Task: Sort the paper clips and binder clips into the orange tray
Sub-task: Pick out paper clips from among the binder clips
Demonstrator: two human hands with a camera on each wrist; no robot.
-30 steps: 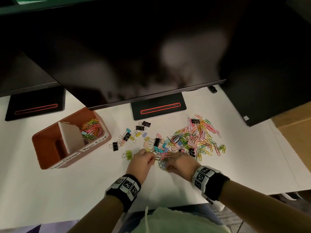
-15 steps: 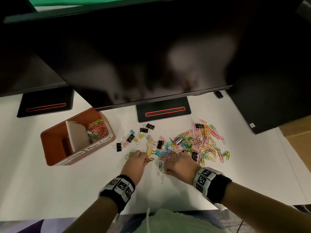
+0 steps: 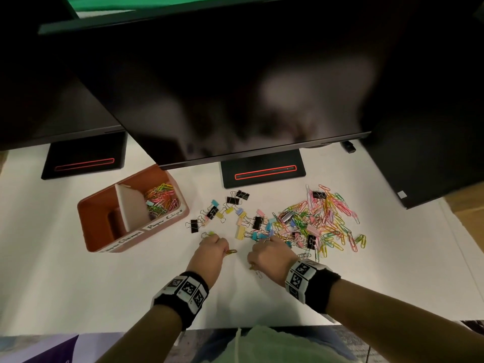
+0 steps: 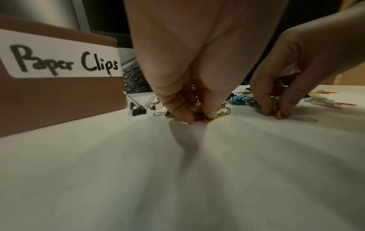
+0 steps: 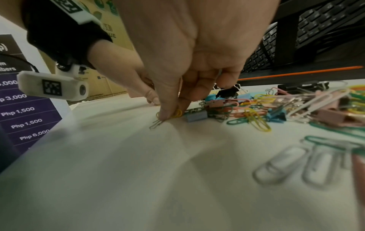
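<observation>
Pulling a few paper clips away from the big pile, both hands have moved toward the near edge of the white table (image 3: 78, 297) compared with 1 second ago, when they were still digging inside the heap. The left hand (image 3: 209, 254) now has its fingers curled narrow, pinching a small bunch of paper clips (image 4: 215, 114) against the table, yellow and orange wire showing between thumb and finger. The right hand (image 3: 271, 255) also has narrow fingers, thumb and forefinger pressing on a yellow paper clip (image 5: 176, 114), with a plain metal one lying under the thumb tip.

The pile of paper clips (image 3: 327, 221) lies at about 2 o'clock from the right hand, mixed with some binder clips (image 3: 258, 222). More binder clips are spread at 12 o'clock from the left hand. The orange tray (image 3: 89, 226) stands at 10 o'clock from the left hand, well apart. Its right part, labelled "Paper Clips", already holds many coloured clips; what is in the left part I cannot tell.

I think this change means each hand has separated its own catch, so the next step is probably to lift and carry them to the right part of the tray. Most of the sorting is not yet done, and the thin clips can easily slip from the fingers.
</observation>
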